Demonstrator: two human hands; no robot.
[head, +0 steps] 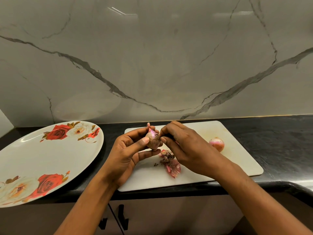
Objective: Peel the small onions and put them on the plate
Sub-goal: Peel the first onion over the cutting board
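1. I see the left hand [130, 153] gripping a small onion [153, 140] above the cutting board [237, 158].
2. The right hand [184, 146] pinches its skin, I think.
3. A second onion [216, 144] lies on the board; the plate [42, 163] sits left.

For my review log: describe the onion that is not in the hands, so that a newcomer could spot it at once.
Start at the white cutting board on the black counter. Toward its right side, beside the right hand, lies the loose onion. It is round, pink and alone, unlike the held onion or the heap of peels.
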